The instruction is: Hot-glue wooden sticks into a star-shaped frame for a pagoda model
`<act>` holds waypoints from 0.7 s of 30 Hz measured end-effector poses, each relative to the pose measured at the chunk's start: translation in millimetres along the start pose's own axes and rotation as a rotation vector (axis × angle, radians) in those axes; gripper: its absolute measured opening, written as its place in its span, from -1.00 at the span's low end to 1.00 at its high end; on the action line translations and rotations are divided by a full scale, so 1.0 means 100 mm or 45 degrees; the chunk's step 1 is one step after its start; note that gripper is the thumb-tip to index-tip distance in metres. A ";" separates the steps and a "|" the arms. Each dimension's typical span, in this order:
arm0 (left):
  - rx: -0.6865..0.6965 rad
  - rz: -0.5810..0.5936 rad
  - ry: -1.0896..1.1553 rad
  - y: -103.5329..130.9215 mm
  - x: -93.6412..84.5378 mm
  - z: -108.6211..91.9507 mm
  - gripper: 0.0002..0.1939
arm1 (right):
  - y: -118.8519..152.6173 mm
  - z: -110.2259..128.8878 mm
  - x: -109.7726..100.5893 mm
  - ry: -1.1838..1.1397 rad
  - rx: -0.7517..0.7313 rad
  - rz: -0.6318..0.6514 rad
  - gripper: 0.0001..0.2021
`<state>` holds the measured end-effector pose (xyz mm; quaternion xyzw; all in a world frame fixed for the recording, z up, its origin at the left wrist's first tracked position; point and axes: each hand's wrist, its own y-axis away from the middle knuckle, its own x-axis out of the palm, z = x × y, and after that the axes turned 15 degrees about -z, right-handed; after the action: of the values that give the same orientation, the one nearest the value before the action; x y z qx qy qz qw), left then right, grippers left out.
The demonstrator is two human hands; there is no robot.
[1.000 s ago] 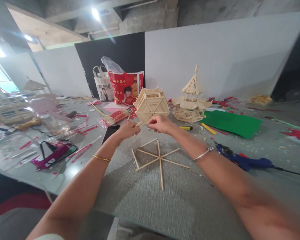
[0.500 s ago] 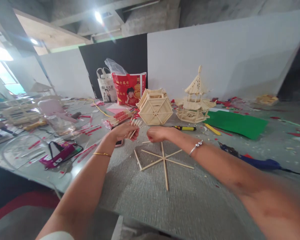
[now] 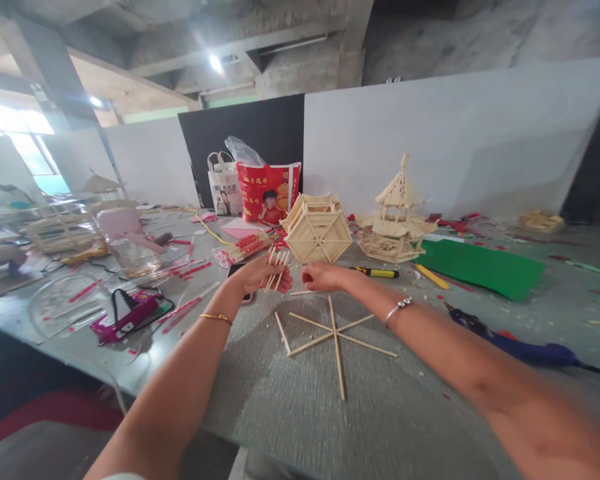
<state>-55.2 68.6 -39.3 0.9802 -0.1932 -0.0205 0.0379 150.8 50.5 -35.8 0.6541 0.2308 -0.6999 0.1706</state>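
My left hand (image 3: 261,276) is closed around several thin wooden sticks (image 3: 277,268), which stand up fanned between its fingers. Just to the right, my right hand (image 3: 320,276) is closed, knuckles up; anything in its fingers is hidden. Below its fingertips lies a short wooden stick (image 3: 303,293); whether the hand touches it I cannot tell. Nearer to me, crossed sticks form a six-armed star (image 3: 335,332) flat on the table. A single stick (image 3: 283,333) slants at the star's left side, meeting the end of one arm.
Behind my hands stand a hexagonal stick frame (image 3: 319,237) and a stick pagoda (image 3: 399,223). A yellow-black cutter (image 3: 377,273), green sheet (image 3: 480,267) and blue glue gun (image 3: 520,343) are right. A purple tool (image 3: 125,319) and phone (image 3: 249,298) are left, bags (image 3: 267,190) behind.
The view has tilted up a little, so everything sits lower in it. The left hand's fingers and sticks are turned slightly. The short stick below my right hand lies somewhat farther from the star.
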 end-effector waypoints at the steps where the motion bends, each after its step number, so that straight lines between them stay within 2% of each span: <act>1: -0.004 -0.005 0.007 -0.01 0.00 0.01 -0.75 | -0.01 -0.01 0.00 -0.028 0.009 0.003 -0.71; 5: -0.020 -0.041 0.040 -0.02 0.00 0.01 -0.79 | -0.05 0.02 0.01 -0.171 0.057 0.067 -0.75; 8: -0.002 -0.123 0.076 -0.04 -0.01 -0.01 -0.84 | -0.09 0.02 -0.01 -0.325 0.155 0.015 -0.75; 13: 0.026 -0.272 0.152 -0.06 0.03 -0.05 -0.88 | -0.11 -0.07 -0.12 -0.736 0.369 -0.287 -0.74; 17: 0.002 -0.251 0.188 0.00 0.22 -0.09 -0.89 | -0.11 0.03 -0.12 -1.085 0.509 -0.516 -0.75; 21: 0.005 -0.247 0.203 0.06 0.38 -0.12 -0.91 | -0.09 0.17 -0.04 -1.330 0.592 -0.605 -0.78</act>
<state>-21.4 49.2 -27.5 0.9929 -0.0940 0.0543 0.0491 131.7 48.5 -30.6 0.1759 0.0977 -0.9784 -0.0464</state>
